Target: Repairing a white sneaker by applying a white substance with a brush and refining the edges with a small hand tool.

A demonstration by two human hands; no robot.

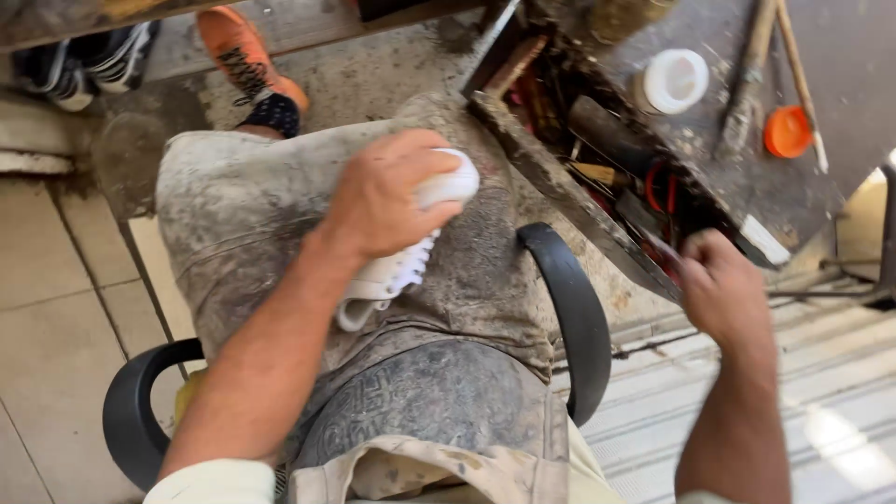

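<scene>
Left hand [387,201] clamped palm-down over a white sneaker [401,257], fingers wrapped across the toe end, pinning it to the lap on a grimy work apron [252,215]. Shoe's long axis runs diagonally: toe up toward the open tool drawer [579,177], heel down toward the person's left side, laces visible below the palm. Sole faces away; can't see it.

Right hand [719,285] well apart from the shoe, out at the drawer's near edge, fingers curled around something small and dark. Can't tell what, blurred. Drawer cluttered with tools and red-handled bits.

Left hand is the one on the shoe; right would have to cross the black chair armrest [574,317] to reach it.

Room: lap bounded by armrests both sides. Worktop above the drawer carries a white lidded jar [674,81], an orange cap [787,131], a brush. An orange shoe [247,61] on the floor beyond the knee.
</scene>
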